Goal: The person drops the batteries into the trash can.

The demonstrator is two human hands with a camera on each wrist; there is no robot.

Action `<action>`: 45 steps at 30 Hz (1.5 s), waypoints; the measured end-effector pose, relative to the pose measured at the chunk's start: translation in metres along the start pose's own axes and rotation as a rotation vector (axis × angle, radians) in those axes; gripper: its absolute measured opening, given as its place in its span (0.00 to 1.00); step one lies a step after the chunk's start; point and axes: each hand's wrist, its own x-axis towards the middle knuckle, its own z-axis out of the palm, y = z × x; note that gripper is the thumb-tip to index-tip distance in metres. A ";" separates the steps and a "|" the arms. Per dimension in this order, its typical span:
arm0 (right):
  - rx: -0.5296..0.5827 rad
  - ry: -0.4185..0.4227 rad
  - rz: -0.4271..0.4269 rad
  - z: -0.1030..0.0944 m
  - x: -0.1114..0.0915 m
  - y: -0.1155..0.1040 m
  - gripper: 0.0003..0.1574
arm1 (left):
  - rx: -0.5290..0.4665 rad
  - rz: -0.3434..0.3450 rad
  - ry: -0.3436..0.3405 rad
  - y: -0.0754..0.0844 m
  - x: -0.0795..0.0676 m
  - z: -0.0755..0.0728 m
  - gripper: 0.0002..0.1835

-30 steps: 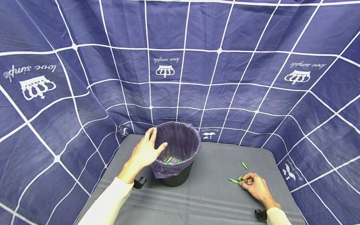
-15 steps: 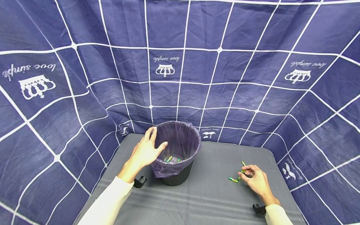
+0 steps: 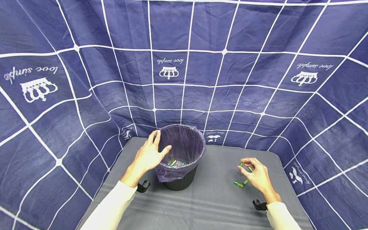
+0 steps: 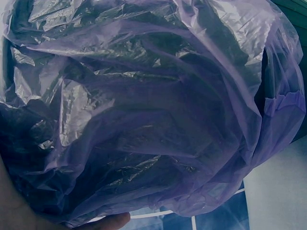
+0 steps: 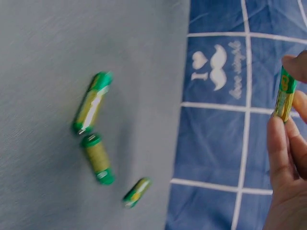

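A green-and-gold battery point(image 5: 285, 96) is pinched between the thumb and fingertips of my right hand point(image 3: 256, 175), above the right part of the table. Three similar batteries lie below it: one battery point(image 5: 93, 103) nearly end to end with a second battery point(image 5: 98, 158), and a third battery point(image 5: 137, 192) farther off. To the left, my left hand point(image 3: 147, 155) rests at the rim of a black trash bin point(image 3: 179, 183), fingers extended and thumb spread over the opening. A translucent purple bag point(image 4: 158, 124) lines the bin. Several batteries point(image 3: 173, 163) show at its bottom.
Grey cloth covers the table point(image 3: 218, 204). Blue curtains point(image 3: 207, 70) with white grid lines stand behind it and along both sides. Black straps point(image 3: 142, 186) circle the wrists.
My right hand has picked a battery up off the table and lifted it up and to the left, uncovering the ones beneath. The left hand and bin stay in place.
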 end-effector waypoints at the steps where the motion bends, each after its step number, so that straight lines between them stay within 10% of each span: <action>1: 0.003 0.006 -0.011 0.000 0.002 -0.003 0.19 | 0.001 0.001 0.001 0.000 0.000 0.000 0.54; 45: 0.193 -0.008 -0.313 0.033 0.101 -0.145 0.22 | -0.008 0.002 0.001 0.003 -0.003 0.000 0.54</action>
